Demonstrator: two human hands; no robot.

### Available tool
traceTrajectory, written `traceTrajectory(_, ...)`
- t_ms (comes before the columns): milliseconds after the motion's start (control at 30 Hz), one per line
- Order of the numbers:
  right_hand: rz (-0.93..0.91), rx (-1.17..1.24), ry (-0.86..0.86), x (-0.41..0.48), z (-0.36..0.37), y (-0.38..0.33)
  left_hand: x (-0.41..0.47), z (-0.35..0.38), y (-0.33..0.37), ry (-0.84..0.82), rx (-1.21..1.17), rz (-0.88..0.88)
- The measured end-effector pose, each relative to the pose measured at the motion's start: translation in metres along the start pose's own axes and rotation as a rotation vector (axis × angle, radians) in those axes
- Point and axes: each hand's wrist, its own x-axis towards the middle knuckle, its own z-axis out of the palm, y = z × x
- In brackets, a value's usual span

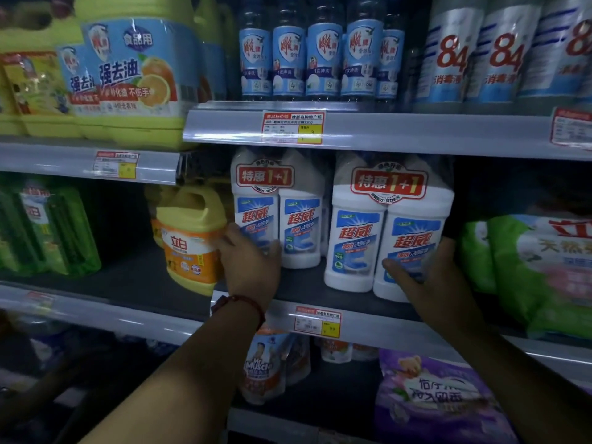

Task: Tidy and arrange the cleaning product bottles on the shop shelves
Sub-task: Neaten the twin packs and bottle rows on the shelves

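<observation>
Nearest, on the bottom shelf, a pouch (261,370) with a man's picture on it stands just left of a soft purple bag (432,402). Above them runs the grey front edge of the middle shelf (378,330), with a yellow and white price tag (317,320) stuck on it.

Both arms reach up over that edge. The left hand (250,261) has a red band (243,304) on its wrist. Its grip is curled round the left bottle of the left pack (299,225), with the thumb on the front and the fingers going round the side next to the yellow jug (192,238). The right hand (432,283) holds the right pack (387,232) – thumb across the front, fingers wrapped round the right side.

Each pack is two white bottles with blue labels, wrapped together, and both stand upright on the middle shelf. The right pack sits nearer the edge; the left pack is further back. The yellow jug touches the left hand. Green bags (528,267) lie to the right, and green bottles (48,229) stand far left.

Furthest up, the top shelf holds big yellow-green jugs (134,75), a row of small clear bottles (317,52) and tall bottles marked 84 (480,52).
</observation>
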Motion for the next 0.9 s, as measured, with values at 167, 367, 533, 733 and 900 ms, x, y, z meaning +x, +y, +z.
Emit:
traceTrajectory(167,-0.045,0.008,0.022,0.002,0.002,0.005,0.013,0.010,-0.010,-0.102,-0.045,-0.005)
traceTrajectory(367,-0.039,0.012,0.016,0.003,0.003,0.006,0.015,0.011,-0.026,-0.127,-0.060,0.054)
traceTrajectory(533,-0.028,0.011,0.021,0.002,0.003,0.004,0.015,0.013,-0.027,-0.108,-0.068,0.056)
traceTrajectory(733,-0.017,0.001,0.019,0.002,0.003,0.005,0.010,0.015,-0.021,-0.091,0.064,0.076)
traceTrajectory(900,-0.007,-0.015,0.024,0.001,0.005,0.004,0.008,0.014,-0.017,-0.091,0.128,0.104)
